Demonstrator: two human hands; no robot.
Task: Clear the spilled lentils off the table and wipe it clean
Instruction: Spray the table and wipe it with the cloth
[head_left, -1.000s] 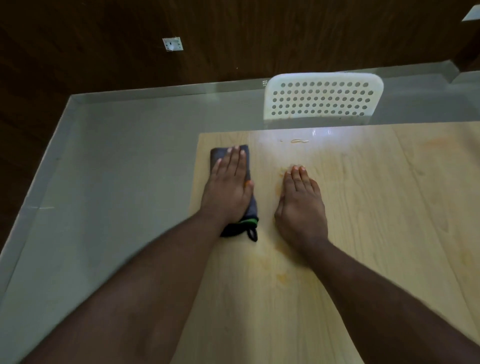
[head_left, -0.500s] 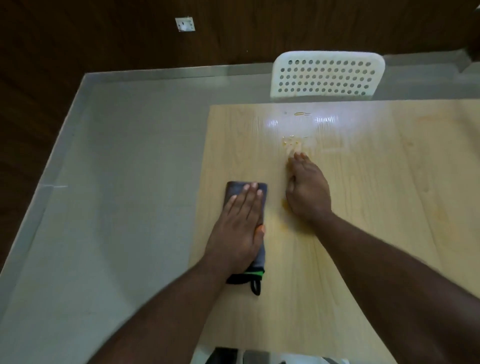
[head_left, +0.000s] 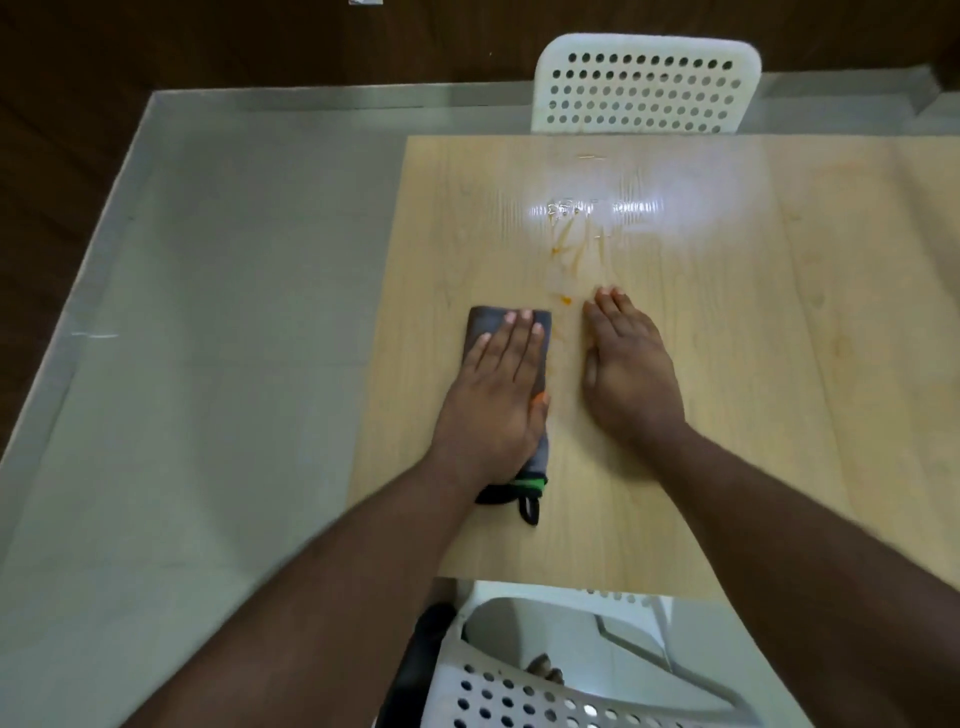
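My left hand (head_left: 498, 395) lies flat, fingers straight, pressing a folded grey cloth (head_left: 485, 322) with a green and black edge onto the light wooden table (head_left: 753, 364). My right hand (head_left: 626, 364) rests flat on the table just right of the cloth, fingers straight and together. Ahead of its fingertips, a few orange lentil bits (head_left: 565, 299) and a smeared orange, wet streak (head_left: 576, 249) mark the wood. More pale residue (head_left: 589, 156) lies near the far edge.
A white perforated chair (head_left: 647, 85) stands behind the table's far edge. Another white perforated chair (head_left: 545, 670) sits below the near edge. Grey floor (head_left: 208, 338) lies to the left, bounded by a dark wooden wall.
My left hand slid the cloth toward me from the far left corner, then held. My right hand curled over the spill, then flattened and drew back, leaving smeared orange streaks ahead.
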